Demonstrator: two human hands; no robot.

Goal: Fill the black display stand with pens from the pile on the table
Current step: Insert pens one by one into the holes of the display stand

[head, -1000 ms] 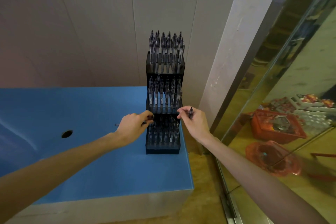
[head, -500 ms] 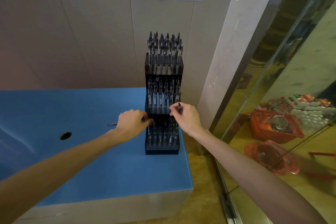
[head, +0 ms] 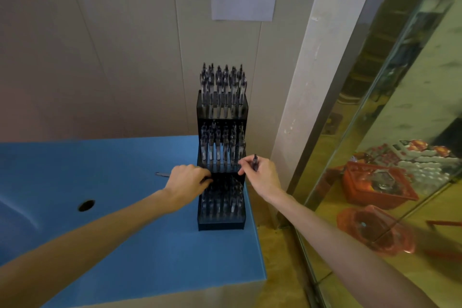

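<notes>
Your right hand [head: 262, 177] pinches a pen [head: 255, 162] upright, ready to drop into the black display stand [head: 221, 222] on the blue surface [head: 125, 245], while your left hand [head: 186, 181], grip curled on another pen, waits at the lowest tier.

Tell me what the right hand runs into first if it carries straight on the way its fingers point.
The right hand, holding a pen, points left toward the black display stand. It would probably meet the front edge of the stand's middle tier first, though depth is hard to judge from this one view.
</notes>
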